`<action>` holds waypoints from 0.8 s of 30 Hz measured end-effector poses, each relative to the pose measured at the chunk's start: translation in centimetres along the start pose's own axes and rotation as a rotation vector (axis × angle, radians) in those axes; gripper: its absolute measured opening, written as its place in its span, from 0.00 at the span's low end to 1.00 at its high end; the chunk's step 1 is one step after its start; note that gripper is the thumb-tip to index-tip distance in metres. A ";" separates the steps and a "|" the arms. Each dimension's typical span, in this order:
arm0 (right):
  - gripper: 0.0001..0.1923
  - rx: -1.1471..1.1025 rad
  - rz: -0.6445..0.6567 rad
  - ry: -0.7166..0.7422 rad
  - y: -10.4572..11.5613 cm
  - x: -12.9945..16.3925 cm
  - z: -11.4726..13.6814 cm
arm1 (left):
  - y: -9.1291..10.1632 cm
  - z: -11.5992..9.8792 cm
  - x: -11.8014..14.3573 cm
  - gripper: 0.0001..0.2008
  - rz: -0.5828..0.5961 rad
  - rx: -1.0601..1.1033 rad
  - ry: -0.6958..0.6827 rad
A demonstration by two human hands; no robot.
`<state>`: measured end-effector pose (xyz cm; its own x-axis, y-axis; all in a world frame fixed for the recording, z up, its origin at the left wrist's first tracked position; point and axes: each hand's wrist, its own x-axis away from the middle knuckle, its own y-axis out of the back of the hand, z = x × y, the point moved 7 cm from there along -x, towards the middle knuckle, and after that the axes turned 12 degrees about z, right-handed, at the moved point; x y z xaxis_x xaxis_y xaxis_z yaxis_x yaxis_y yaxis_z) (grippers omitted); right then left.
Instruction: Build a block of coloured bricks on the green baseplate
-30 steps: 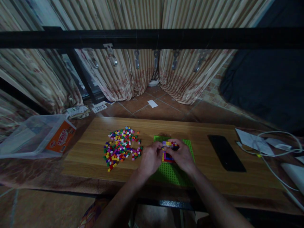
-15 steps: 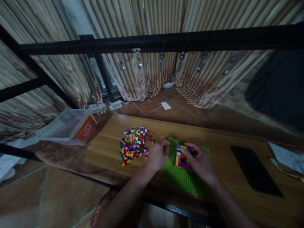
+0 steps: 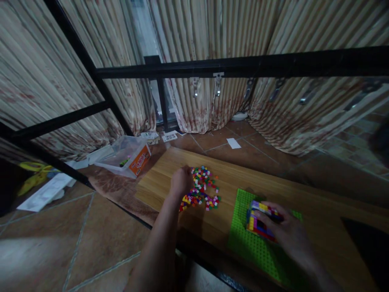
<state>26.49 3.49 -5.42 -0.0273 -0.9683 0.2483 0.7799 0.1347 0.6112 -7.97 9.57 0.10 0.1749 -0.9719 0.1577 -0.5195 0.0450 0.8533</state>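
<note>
Here left hand reaches loose bricks

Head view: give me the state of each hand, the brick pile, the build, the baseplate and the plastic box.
Left hand: curled, resting on the brick pile.
Right hand: fingers on the build.
Brick pile: loose, scattered on the board.
Build: standing on the baseplate.
Baseplate: flat on the board.
Plastic box: lid off, open.

I see a scattered heap of small plastic bricks in red, yellow, green, blue, white and pink. The flat studded baseplate is bright green; the stacked brick block on it shows purple, yellow, red and blue bands. The striped curtains are beige.
</note>
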 end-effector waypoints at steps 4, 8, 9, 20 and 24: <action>0.29 0.001 0.027 0.014 0.1 -0.1 0.0 | 1.3 3.9 -1.2 0.13 0.034 -0.068 0.141; 0.29 0.000 0.049 0.010 0.0 0.0 0.2 | 1.3 5.4 -1.3 0.11 0.110 -0.095 0.125; 0.29 0.003 0.052 0.008 0.0 0.0 0.3 | 1.3 5.6 -1.2 0.11 0.132 -0.104 0.113; 0.28 0.084 0.025 0.046 0.3 -0.1 0.3 | -0.1 4.8 -1.1 0.10 0.206 -0.118 0.021; 0.29 0.092 0.031 0.042 0.2 -0.1 0.3 | -0.8 4.2 -1.4 0.10 0.188 -0.129 0.049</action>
<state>26.51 3.72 -5.12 0.0241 -0.9711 0.2375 0.7193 0.1818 0.6705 -11.29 9.89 -2.87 0.1269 -0.9315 0.3410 -0.4365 0.2563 0.8624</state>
